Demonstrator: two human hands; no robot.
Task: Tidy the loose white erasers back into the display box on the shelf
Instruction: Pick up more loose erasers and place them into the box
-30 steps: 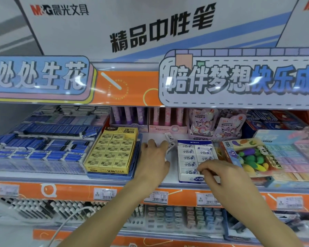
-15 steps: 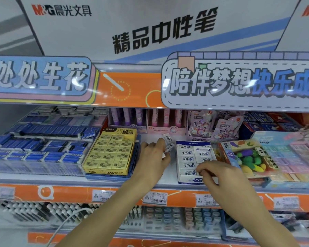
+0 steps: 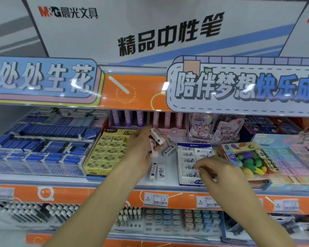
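The blue-and-white display box (image 3: 194,145) holds rows of white erasers on the shelf's middle. My left hand (image 3: 141,148) is raised left of the box and grips a few white erasers (image 3: 156,137), one between thumb and fingers, others against the palm. Two loose erasers (image 3: 158,172) lie on the shelf below that hand, and another loose eraser (image 3: 169,150) lies tilted beside the box's left wall. My right hand (image 3: 216,172) hovers over the box's front right corner, fingers curled; whether it holds anything is hidden.
A yellow box of 2B erasers (image 3: 107,152) stands left of my left hand. A fruit-eraser box (image 3: 248,157) sits right of the display box. Pink and purple items (image 3: 150,120) stand behind. Blue erasers (image 3: 43,143) fill the far left.
My left hand has lifted off the shelf with erasers in it, uncovering two loose erasers beneath. My right hand stayed near the box's front.
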